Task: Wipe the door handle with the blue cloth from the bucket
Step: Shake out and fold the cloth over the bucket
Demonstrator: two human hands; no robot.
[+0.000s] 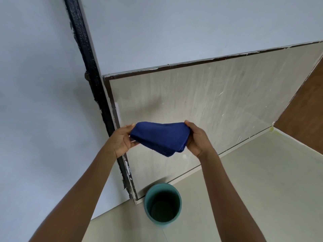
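The blue cloth (pixel 160 137) is folded and held in the air between both hands, well above the floor. My left hand (pixel 122 140) pinches its left end and my right hand (pixel 196 138) grips its right end. Below them a teal bucket (pixel 148 194) stands upright on the floor, and nothing shows inside it. A pale wood-grain door panel (pixel 201 98) with a dark edge stands behind the cloth. No door handle is in view.
A black door frame (pixel 90 67) runs diagonally down the pale blue wall (pixel 35 102) at the left. Beige floor tiles (pixel 244 189) spread to the right of the bucket. A brown wooden surface (pixel 307 109) shows at the far right.
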